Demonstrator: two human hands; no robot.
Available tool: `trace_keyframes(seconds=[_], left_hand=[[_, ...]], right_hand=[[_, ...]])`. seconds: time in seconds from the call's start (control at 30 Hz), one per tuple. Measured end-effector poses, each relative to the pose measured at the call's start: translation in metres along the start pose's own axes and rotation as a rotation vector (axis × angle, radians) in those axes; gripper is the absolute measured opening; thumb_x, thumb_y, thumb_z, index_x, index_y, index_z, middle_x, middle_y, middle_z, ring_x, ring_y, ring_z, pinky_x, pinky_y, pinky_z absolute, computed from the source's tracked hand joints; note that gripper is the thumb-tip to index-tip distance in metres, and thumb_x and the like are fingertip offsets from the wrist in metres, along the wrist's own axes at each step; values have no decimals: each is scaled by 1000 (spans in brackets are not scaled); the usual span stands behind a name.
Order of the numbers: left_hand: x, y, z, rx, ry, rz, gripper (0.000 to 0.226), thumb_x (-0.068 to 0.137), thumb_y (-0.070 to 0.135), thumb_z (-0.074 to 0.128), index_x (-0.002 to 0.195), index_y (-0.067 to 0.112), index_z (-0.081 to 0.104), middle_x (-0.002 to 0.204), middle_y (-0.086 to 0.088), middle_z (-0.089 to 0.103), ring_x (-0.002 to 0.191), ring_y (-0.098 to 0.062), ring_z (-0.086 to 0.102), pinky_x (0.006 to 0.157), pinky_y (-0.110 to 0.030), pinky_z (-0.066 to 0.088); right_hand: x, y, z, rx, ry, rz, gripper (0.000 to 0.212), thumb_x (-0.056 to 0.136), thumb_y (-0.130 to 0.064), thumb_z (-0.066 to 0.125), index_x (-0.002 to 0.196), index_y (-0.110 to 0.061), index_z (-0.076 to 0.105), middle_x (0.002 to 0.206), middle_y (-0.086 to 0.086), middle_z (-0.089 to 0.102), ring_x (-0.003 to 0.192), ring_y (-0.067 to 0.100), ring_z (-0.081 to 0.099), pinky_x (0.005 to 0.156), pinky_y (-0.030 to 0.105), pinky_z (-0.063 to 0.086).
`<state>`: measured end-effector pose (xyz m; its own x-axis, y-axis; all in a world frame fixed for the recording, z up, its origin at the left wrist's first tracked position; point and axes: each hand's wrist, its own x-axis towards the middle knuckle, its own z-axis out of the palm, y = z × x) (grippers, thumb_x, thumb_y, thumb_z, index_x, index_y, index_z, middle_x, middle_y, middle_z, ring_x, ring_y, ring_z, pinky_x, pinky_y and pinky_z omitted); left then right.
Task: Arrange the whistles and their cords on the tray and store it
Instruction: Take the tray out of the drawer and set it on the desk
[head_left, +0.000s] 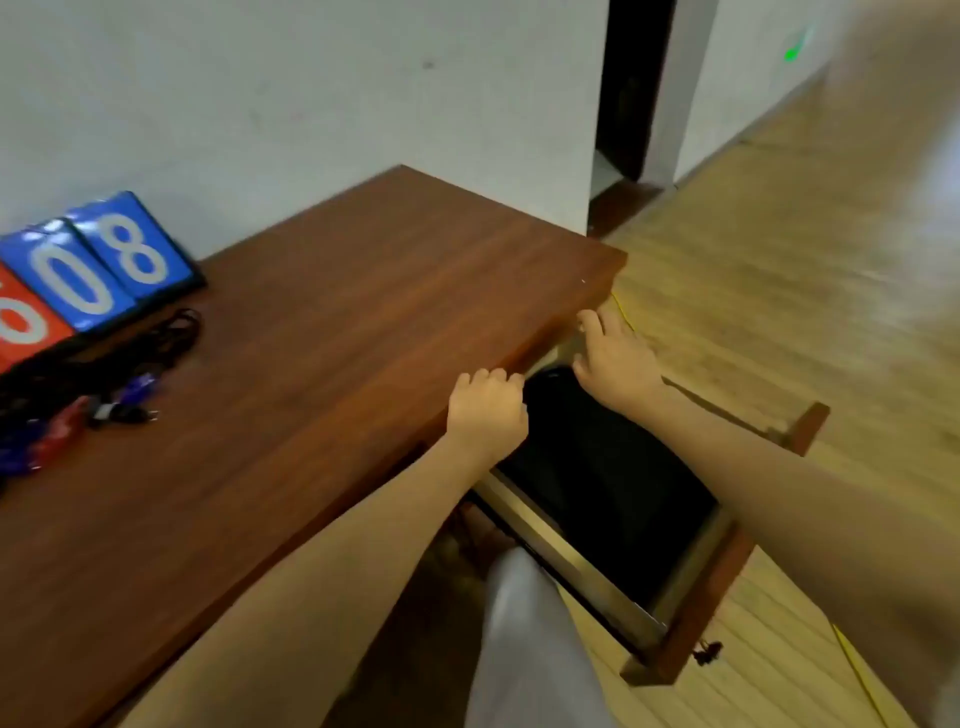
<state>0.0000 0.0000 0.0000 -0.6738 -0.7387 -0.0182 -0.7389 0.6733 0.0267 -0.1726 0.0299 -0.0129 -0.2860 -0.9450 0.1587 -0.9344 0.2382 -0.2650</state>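
Fingers (491, 376) of the left hand (485, 413) curl at the black tray (613, 467) in the open drawer (691, 613), grip unconfirmed, right hand (615, 358) flat, fingers straight; tray judged light, rigid, taken by opposite rims; whistles (136, 387) and cords (176, 327) lie tangled on the desk (337, 338).

A reddish-brown wooden table (337, 312) fills the left and centre of the frame, standing against a white wall (285, 104). At the left edge, a flip scoreboard (88, 275) stands on it, showing blue cards with white 0 and 8 beside a partly cut-off red card. Light wood flooring (779, 260) covers the right side. A dark doorway (631, 88) opens at upper centre-right, with a blurred green light (792, 52) to its right.
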Motion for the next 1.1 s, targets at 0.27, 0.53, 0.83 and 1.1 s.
trace_keyframes(seconds=[0.27, 0.53, 0.83, 1.1], left_hand=[[21, 28, 91, -302, -546, -137, 48, 95, 38, 46, 134, 10, 39, 129, -13, 50, 115, -30, 51, 90, -41, 46], [34, 40, 149, -18, -705, -157, 43, 96, 29, 42, 133, 8, 37, 131, -15, 52, 122, -34, 48, 104, -47, 31], [44, 39, 176, -129, -725, -252, 53, 96, 24, 44, 143, 8, 26, 135, -16, 48, 120, -33, 50, 91, -40, 44], [52, 48, 185, -565, -892, -619, 54, 97, 12, 41, 145, 3, 20, 131, -19, 47, 110, -28, 58, 90, -34, 53]], right_hand=[[-17, 79, 77, -144, -438, 229, 57, 94, -35, 50, 142, -12, 29, 141, 16, 37, 133, 35, 34, 106, 48, 33], [-23, 131, 136, -185, -669, 385, 73, 93, -30, 52, 151, -17, 9, 153, 17, 19, 140, 37, 22, 112, 52, 25], [-13, 146, 158, -172, -670, 448, 79, 94, -30, 49, 152, -16, -4, 153, 20, 18, 139, 40, 24, 112, 54, 25], [-9, 146, 159, -161, -596, 508, 68, 94, -21, 44, 151, -21, 6, 143, 24, 29, 127, 44, 35, 105, 50, 32]])
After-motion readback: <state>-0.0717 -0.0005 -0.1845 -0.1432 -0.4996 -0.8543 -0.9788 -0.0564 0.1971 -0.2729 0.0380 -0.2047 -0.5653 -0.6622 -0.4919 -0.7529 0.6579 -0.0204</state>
